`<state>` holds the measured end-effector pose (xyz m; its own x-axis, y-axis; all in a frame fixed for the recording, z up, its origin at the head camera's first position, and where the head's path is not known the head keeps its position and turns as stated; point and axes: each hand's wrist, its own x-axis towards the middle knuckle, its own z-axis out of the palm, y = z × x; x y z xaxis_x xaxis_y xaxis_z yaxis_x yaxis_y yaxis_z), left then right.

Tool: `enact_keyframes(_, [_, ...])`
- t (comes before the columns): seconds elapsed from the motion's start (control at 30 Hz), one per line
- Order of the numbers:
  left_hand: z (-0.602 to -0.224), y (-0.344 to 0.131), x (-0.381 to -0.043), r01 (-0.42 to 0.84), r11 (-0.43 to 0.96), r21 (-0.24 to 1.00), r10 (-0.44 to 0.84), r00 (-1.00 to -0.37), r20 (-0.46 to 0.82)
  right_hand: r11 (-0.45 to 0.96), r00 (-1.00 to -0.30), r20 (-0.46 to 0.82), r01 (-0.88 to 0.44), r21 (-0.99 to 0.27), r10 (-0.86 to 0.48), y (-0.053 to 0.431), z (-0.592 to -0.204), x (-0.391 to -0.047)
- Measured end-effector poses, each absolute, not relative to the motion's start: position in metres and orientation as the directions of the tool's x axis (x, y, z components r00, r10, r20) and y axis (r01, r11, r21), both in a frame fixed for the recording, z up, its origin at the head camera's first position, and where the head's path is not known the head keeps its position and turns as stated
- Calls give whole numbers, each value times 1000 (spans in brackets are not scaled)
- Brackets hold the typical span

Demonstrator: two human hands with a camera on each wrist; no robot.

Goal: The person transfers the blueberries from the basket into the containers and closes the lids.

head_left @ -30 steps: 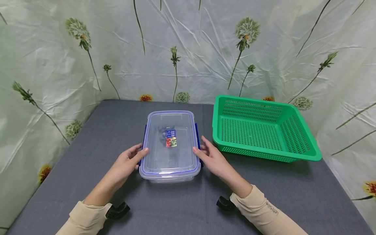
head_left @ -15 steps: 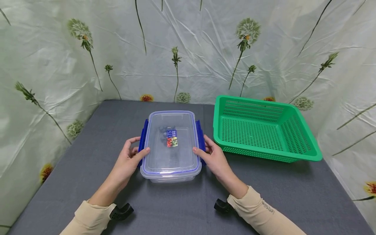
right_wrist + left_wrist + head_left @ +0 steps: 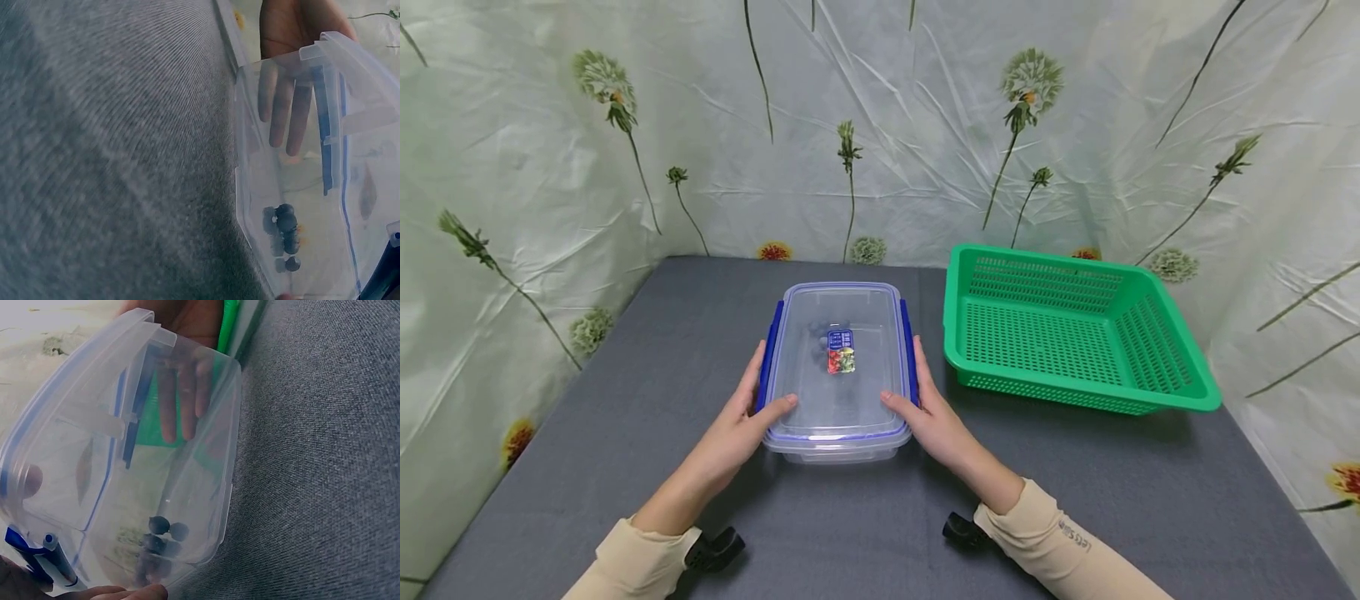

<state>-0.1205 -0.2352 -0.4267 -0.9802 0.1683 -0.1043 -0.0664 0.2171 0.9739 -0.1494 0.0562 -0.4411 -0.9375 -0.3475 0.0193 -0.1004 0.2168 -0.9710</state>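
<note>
A clear lidded food container (image 3: 850, 408) with a blue seal and a printed label (image 3: 840, 350) rests on the grey cloth. My left hand (image 3: 730, 433) holds its left side, thumb on the lid and fingers along the wall by the blue left latch (image 3: 770, 354). Mirroring it, my right hand (image 3: 942, 427) holds the other side near the right latch (image 3: 910, 350), thumb also over the lid. Both latches stand somewhat out from the rim. Through the wall, several small dark balls like blueberries (image 3: 286, 222) show inside, toward the far end.
A green perforated basket (image 3: 1037, 333) stands to the right of the container. Grey cloth (image 3: 842, 533) covers the table. Behind and beside it hangs a pale curtain (image 3: 925, 125) printed with dandelions.
The side latches appeared narrow, then flared outward half a second ago, and now lie closer to the sides. Both thumbs have slid farther in over the lid, and the fingers have straightened along the walls.
</note>
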Motion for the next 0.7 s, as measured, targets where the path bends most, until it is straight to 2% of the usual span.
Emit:
enact_keyframes(0.17, [-429,-235,-123,-73,184,980,189,-976,-108,224,-933,33,-120,-967,-357,57,-442,-151])
enact_keyframes(0.37, [-428,-236,-125,-71,174,982,203,-973,-106,259,-934,-25,-72,-963,-355,56,-437,-151])
enact_keyframes(0.7, [-427,-228,-130,-83,302,950,145,-981,-132,284,-942,-58,-41,-958,-331,54,-435,-158])
